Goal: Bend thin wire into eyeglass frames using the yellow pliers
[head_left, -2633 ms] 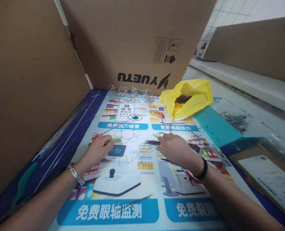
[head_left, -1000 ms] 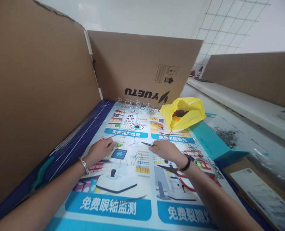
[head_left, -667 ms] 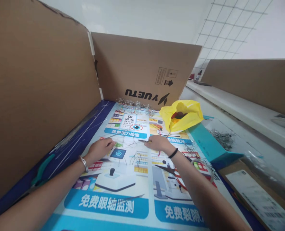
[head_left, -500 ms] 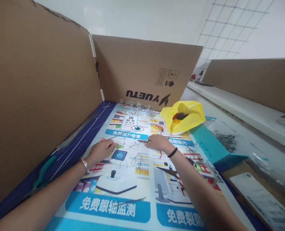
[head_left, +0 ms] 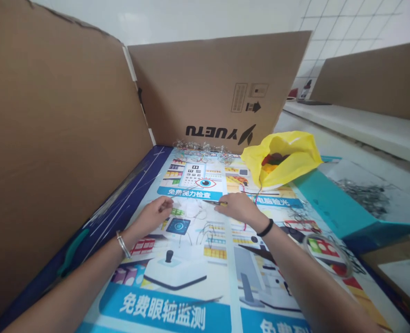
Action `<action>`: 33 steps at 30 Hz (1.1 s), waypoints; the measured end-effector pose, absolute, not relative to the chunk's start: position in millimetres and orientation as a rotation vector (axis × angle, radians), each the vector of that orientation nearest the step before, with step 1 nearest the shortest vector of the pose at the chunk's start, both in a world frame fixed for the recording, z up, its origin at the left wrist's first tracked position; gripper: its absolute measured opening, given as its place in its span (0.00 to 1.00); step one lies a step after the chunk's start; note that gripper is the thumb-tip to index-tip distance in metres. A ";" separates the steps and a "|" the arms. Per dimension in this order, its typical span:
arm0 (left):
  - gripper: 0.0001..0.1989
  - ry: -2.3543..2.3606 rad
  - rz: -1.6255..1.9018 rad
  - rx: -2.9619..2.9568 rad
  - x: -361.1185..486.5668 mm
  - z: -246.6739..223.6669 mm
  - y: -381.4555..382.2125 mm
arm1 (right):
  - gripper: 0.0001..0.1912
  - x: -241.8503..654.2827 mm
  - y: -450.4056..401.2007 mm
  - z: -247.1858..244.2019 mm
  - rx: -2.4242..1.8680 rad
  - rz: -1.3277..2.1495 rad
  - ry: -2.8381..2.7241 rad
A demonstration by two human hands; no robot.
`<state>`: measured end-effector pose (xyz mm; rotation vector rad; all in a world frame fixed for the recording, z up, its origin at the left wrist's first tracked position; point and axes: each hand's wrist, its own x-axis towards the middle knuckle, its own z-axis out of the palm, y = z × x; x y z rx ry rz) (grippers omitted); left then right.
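My right hand (head_left: 238, 209) is closed around a small pointed metal tool (head_left: 212, 202) with a yellow part at the grip; its tip points left. Across from it, my left hand (head_left: 154, 213) has its fingers curled together in a pinch, and whatever they hold is too fine to make out. Thin wires (head_left: 200, 212) lie on the printed poster between the hands. Nearer to me stand several bent wires (head_left: 210, 233). Scissors (head_left: 256, 253) with dark blades lie partly under my right forearm.
A yellow bag (head_left: 295, 169) stands open beyond my right hand. Tangled wire (head_left: 208, 150) lies along the cardboard wall (head_left: 205, 88). At right are a clear coil (head_left: 329, 256), a teal folded box (head_left: 343, 203) and dark wire pieces (head_left: 367, 196). A teal-handled tool (head_left: 73, 249) lies left.
My view has shifted, so the bag and box appear farther right. My left fingers have lifted and loosened slightly. The right hand keeps its hold on the pointed tool.
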<state>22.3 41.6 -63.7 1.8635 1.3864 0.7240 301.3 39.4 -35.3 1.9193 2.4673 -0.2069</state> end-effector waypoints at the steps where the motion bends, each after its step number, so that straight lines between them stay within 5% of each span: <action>1: 0.16 1.345 0.742 1.783 23.8 -60.1 41.0 | 0.17 301.4 39.1 -34.9 1.935 -0.217 2.483; 6: 0.23 1.230 0.775 1.521 31.0 -44.3 42.3 | 0.18 302.9 38.6 -33.5 2.005 -0.292 2.557; 19: 0.13 0.978 0.857 0.911 64.5 -54.3 56.3 | 0.18 305.6 42.1 -35.3 1.981 -0.581 2.680; 33: 0.07 1.009 0.873 0.900 59.7 -59.8 53.3 | 0.16 305.8 41.3 -40.7 1.909 -0.621 2.706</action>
